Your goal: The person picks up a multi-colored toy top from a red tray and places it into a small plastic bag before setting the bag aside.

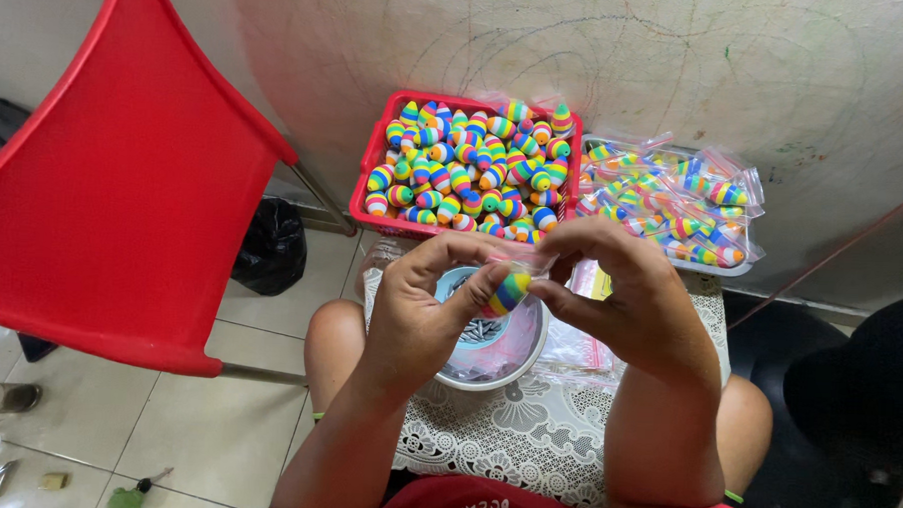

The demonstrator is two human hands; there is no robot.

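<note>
Rainbow-striped toy [508, 292] sat pinched in the fingers of the left hand [425, 308] above the white bowl [513, 361], while the right hand [625, 290] gripped a small clear bag [524, 259] at its mouth; bagging seemed the step in hand, and sliding the toy in would call for a held-open mouth. Beyond lay the red basket [366, 186] of loose toys, the tray [741, 264] of bagged ones and the lace cloth [526, 427]; nothing blocked the hands.

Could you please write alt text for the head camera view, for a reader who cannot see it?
Both hands, left hand and right hand, hold a rainbow-striped toy in a clear bag above a small bowl. Beyond sit a red basket of loose toys and a tray of bagged ones.
</note>
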